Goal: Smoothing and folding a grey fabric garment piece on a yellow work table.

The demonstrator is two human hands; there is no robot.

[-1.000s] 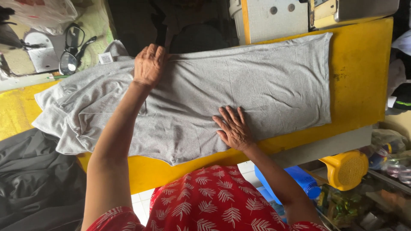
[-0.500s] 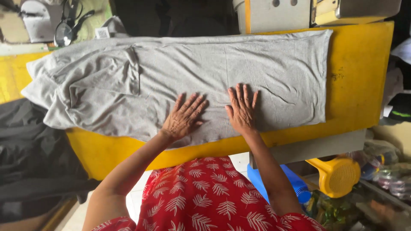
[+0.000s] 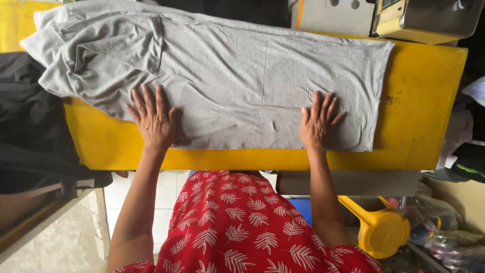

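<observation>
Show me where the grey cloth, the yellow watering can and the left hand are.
grey cloth [image 3: 242,86], head view, on its flat middle part.
yellow watering can [image 3: 386,233], head view, on its round perforated face.
left hand [image 3: 154,121], head view, on the back of the hand.

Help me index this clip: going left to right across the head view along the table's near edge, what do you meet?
Black cloth → left hand flat on the grey garment → right hand flat on it → bare yellow table.
</observation>
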